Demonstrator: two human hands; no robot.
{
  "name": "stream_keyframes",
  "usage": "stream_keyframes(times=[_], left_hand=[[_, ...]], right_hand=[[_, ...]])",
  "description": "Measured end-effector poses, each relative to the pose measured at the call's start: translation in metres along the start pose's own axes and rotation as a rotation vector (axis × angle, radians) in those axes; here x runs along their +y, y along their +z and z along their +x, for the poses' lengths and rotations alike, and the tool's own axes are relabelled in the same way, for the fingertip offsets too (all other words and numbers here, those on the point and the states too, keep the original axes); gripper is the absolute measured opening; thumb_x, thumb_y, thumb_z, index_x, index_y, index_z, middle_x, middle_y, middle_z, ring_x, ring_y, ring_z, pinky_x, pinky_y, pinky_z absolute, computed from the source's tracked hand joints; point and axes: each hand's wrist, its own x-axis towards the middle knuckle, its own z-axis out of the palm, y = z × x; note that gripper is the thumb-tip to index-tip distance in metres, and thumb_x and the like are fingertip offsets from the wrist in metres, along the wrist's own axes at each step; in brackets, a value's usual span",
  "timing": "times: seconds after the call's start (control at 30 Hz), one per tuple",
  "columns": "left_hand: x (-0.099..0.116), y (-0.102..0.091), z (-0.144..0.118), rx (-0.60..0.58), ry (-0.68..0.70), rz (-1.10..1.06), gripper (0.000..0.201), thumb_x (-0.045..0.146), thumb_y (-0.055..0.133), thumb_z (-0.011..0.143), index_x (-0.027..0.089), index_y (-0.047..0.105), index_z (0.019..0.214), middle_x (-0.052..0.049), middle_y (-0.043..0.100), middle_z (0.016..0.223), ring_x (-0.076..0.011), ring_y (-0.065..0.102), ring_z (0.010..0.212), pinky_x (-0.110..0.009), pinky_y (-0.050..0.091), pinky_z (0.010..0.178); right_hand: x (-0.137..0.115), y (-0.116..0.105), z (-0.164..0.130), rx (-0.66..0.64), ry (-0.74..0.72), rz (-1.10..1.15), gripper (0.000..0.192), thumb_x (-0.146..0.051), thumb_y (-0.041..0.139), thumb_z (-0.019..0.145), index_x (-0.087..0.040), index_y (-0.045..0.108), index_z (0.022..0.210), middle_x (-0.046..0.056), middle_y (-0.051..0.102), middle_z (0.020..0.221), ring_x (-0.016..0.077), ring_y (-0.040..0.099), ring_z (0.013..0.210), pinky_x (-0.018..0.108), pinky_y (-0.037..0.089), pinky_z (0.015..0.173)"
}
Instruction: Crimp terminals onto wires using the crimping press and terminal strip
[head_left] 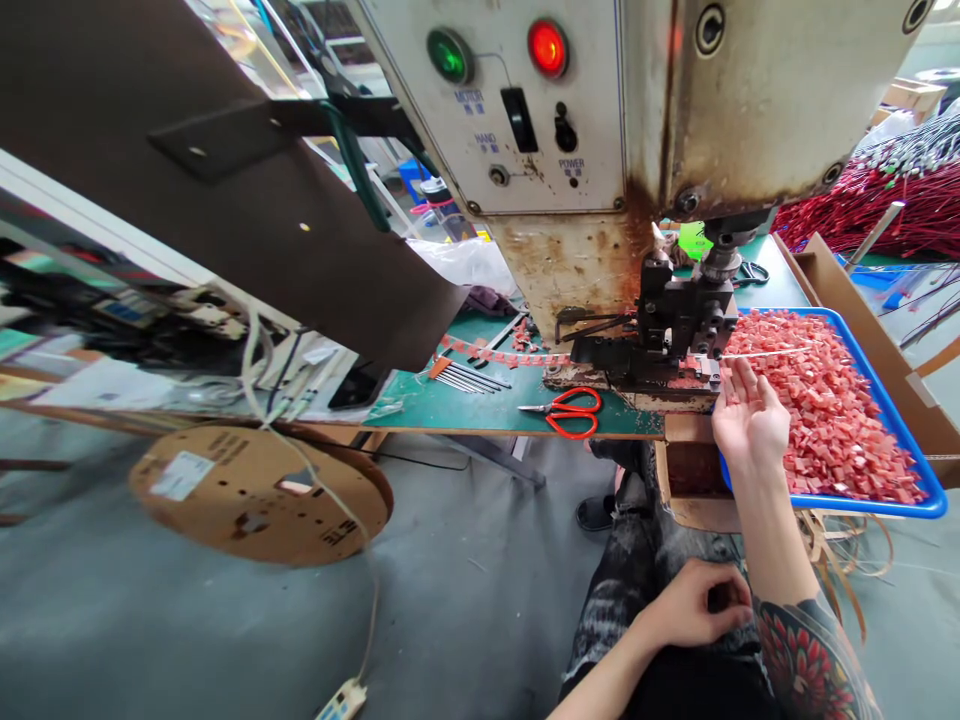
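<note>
My right hand is palm up with its fingers stretched out, just in front of the press's tooling. Nothing shows in its palm. Its fingertips are close to the metal block at the front of the tooling; I cannot tell whether they touch. Beside this hand, a blue tray is heaped with small pink pieces. A thin pale strip reaches from the tooling over the heap. My left hand rests on my lap, loosely closed, thumb and fingers curled round a gap with nothing visible inside.
Orange-handled scissors and several thin metal rods lie on the green bench. A strip of pink pieces runs in from the left. A cardboard reel hangs below. An open carton stands under the tray's left edge.
</note>
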Motion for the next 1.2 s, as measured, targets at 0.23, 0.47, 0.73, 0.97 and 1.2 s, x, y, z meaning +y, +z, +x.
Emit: stream_keyframes(times=[0.23,0.47,0.73,0.97,1.2], left_hand=[[-0.0023,0.0006,0.0002,-0.011,-0.019,-0.004,0.019,0.031,0.07,0.085,0.012,0.071,0.086,0.001,0.059,0.064,-0.0119,0.052,0.062,-0.022,0.044,0.064],[-0.0016,0.0007,0.0004,0.003,-0.03,-0.009,0.018,0.03,0.071,0.084,0.013,0.071,0.084,0.001,0.06,0.066,-0.0119,0.051,0.062,-0.022,0.042,0.064],[0.0021,-0.0005,0.0003,0.007,-0.001,-0.016,0.014,0.025,0.071,0.083,0.011,0.072,0.084,0.001,0.06,0.067,-0.0117,0.052,0.064,-0.022,0.041,0.064],[0.0008,0.0,0.0,0.014,-0.001,-0.042,0.016,0.028,0.071,0.083,0.013,0.069,0.081,0.002,0.055,0.064,-0.0111,0.048,0.061,-0.022,0.04,0.062],[0.0031,-0.0002,0.0001,0.013,0.025,-0.057,0.013,0.026,0.069,0.082,0.014,0.065,0.078,0.004,0.051,0.063,-0.0108,0.047,0.061,-0.022,0.038,0.062]], right_hand=[[0.0011,-0.0051,0.0047,-0.024,0.004,-0.017,0.024,-0.023,0.048,0.095,-0.018,0.071,0.093,0.007,0.075,0.108,0.0137,0.071,0.111,0.032,0.052,0.111],[-0.0014,-0.0031,0.0026,0.017,0.038,-0.017,0.029,-0.019,0.042,0.096,-0.016,0.071,0.091,0.008,0.076,0.107,0.0138,0.072,0.111,0.032,0.051,0.112],[0.0014,-0.0033,0.0017,-0.019,0.002,0.002,0.026,-0.019,0.045,0.094,-0.016,0.071,0.088,0.008,0.075,0.102,0.0127,0.073,0.104,0.029,0.051,0.111],[0.0046,-0.009,0.0076,-0.048,-0.005,-0.012,0.021,-0.019,0.049,0.091,-0.018,0.07,0.089,0.007,0.076,0.106,0.0135,0.072,0.108,0.032,0.052,0.11],[0.0029,-0.0062,0.0052,-0.018,0.011,0.011,0.027,-0.018,0.044,0.095,-0.017,0.07,0.09,0.008,0.076,0.105,0.0132,0.072,0.107,0.031,0.052,0.11]])
